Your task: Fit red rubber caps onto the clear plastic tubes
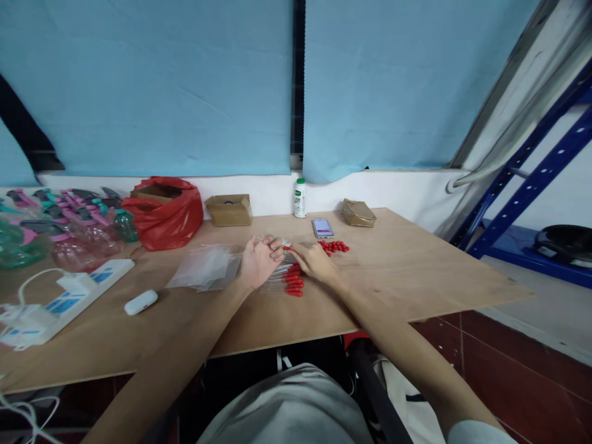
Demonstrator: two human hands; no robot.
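My left hand [261, 262] is closed, palm up, its fingers curled round several thin, pale tubes that poke out above it. Close beside it, my right hand [315, 261] pinches a small red bulb [287, 248] near the fingers of the left. Below and between the hands lies a row of droppers [294, 285], thin clear tubes with red bulb ends pointing right. Just past my right hand, loose red bulbs [337, 246] are heaped on the table. Clear plastic bags [203, 266] lie flat to the left of my left hand.
On the wooden table [416, 271] stand a white bottle [300, 198], a phone [322, 228], a wrapped package [359, 213], an open cardboard box [229, 210] and a red plastic bag [166, 216]. Spray bottles [83, 231], a power strip [69, 302] and a white case [141, 302] occupy the left.
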